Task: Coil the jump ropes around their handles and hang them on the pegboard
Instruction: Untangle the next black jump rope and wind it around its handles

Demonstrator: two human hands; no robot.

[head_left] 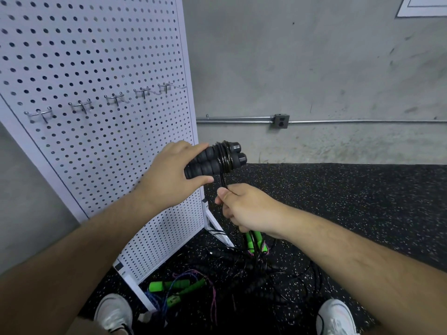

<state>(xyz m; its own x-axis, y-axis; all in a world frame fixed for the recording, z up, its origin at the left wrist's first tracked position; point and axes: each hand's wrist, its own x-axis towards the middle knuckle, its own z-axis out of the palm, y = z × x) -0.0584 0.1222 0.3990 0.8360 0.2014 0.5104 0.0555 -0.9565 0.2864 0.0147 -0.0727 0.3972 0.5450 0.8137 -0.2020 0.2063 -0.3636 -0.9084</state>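
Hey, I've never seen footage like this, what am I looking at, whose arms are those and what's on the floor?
There is no machine here: the single picture comes from a camera worn on a person's head, looking down at their own arms. The left hand grips a pair of black ribbed foam handles with thin black cord wound round them. The right hand pinches the loose part of that cord below. On the left stands a white perforated pegboard with a row of silver wire hooks; no rope hangs there yet. On the black speckled rubber floor lie more tangled ropes, some with bright green handles, near the person's white shoes.
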